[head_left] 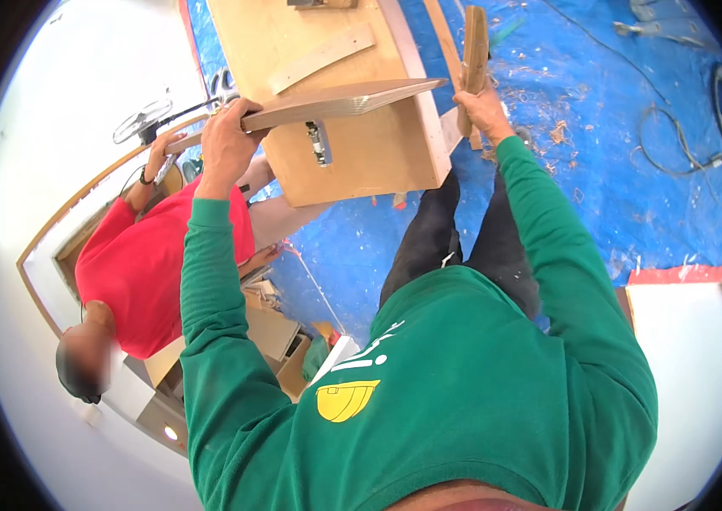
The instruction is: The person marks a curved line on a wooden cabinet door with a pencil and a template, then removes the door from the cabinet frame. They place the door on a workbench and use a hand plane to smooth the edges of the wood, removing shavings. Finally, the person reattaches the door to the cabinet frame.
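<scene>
My left hand (231, 143) grips the left end of a wooden panel (335, 100), fingers wrapped over its edge. The panel is tilted above a plywood cabinet box (361, 162). Just below the panel's edge shows a metal hinge (318, 143); I cannot tell which part it is fixed to. On the right, my right hand (487, 112) is closed round a wooden piece with a rounded end (476, 51), held roughly upright beside the box's right edge. Its lower part is partly covered by my fingers.
A person in a red shirt (156, 264) stands at the left, one hand (161, 157) at the panel's far left side. A loose wooden strip (322, 58) lies on the box. Blue sheeting (582, 187) with wood shavings covers the floor; a cable (676, 153) coils at the right.
</scene>
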Motion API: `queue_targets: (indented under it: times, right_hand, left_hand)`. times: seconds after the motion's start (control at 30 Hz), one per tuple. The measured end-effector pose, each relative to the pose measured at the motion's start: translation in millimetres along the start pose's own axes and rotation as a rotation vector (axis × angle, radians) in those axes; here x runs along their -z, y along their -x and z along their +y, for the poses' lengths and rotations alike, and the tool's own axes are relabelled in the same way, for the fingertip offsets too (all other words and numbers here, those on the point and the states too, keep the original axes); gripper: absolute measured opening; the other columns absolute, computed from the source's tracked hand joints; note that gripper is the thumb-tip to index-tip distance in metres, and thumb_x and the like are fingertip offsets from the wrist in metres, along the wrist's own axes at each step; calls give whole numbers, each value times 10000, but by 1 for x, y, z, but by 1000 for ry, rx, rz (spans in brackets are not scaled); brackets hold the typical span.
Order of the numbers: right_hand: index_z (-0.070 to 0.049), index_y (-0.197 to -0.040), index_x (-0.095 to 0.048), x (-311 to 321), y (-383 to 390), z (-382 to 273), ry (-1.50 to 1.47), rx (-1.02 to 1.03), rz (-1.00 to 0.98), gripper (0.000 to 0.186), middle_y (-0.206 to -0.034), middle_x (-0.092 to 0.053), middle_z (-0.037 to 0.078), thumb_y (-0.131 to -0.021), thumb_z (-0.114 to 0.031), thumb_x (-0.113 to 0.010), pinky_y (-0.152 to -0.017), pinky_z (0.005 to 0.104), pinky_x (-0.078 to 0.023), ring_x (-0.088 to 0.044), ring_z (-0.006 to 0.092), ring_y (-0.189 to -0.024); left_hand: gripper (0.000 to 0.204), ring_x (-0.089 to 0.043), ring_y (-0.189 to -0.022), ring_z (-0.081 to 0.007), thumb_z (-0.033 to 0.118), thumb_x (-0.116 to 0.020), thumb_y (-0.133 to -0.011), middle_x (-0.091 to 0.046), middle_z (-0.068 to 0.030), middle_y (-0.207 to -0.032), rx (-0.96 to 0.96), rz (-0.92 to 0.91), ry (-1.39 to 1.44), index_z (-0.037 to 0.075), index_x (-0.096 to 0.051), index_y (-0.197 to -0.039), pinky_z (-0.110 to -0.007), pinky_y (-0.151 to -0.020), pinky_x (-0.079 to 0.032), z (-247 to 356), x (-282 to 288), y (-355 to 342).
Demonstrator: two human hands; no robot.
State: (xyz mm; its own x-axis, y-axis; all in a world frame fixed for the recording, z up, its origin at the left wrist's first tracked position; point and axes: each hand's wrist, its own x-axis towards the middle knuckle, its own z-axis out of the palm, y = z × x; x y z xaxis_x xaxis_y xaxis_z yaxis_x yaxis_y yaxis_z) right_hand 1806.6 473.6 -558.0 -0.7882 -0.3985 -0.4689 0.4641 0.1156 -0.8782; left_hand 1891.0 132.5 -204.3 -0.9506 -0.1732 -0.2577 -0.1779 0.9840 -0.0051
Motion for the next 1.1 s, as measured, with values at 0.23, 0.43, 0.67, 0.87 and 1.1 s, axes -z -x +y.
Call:
queue_targets:
  times: [0.23,0.43,0.67,0.87,1.1]
  right_hand:
    - [6,-1442,-578,-18,-13,-25,95,66,-171,725,-1307,-720,150,-822,-258,-846,-1054,380,-522,-685,240,-1190]
    - [2,-1336,-681,-24,-6,-27,108,19,-134,588,-1229,-754,111,-866,-292,-876,-990,387,-539,-692,212,-1102]
    - [-11,-1249,-706,-37,0,-26,36,57,-107,439,-1144,-740,58,-919,-266,-845,-912,343,-537,-671,159,-1012]
    - [-7,-1126,-760,-12,61,-72,197,-120,38,445,-1009,-773,72,-828,-296,-919,-821,361,-566,-704,171,-902]
    - [26,-1174,-761,-3,164,-62,334,-363,100,654,-1019,-793,160,-801,-490,-913,-873,400,-585,-759,258,-921]
  left_hand:
    - [345,-722,-907,-333,194,-926,-799,-747,-111,-942,-26,63,-30,78,-715,-1045,-452,-801,-550,-5,-1,6]
    - [563,-726,-949,-341,504,-955,-682,-761,-109,-928,-180,421,-38,75,-726,-967,-458,-833,-545,-54,-18,13]
    - [736,-675,-688,-307,759,-900,-592,-639,-79,-664,-123,490,-73,87,-604,-639,-424,-657,-528,-117,-27,19]
    - [742,-630,-600,-303,718,-918,-632,-636,-120,-627,48,354,-180,36,-628,-654,-426,-631,-525,-79,0,1]
    - [762,-657,-583,-301,764,-844,-709,-645,-129,-592,243,-76,23,15,-708,-673,-441,-608,-510,-82,-36,-16]
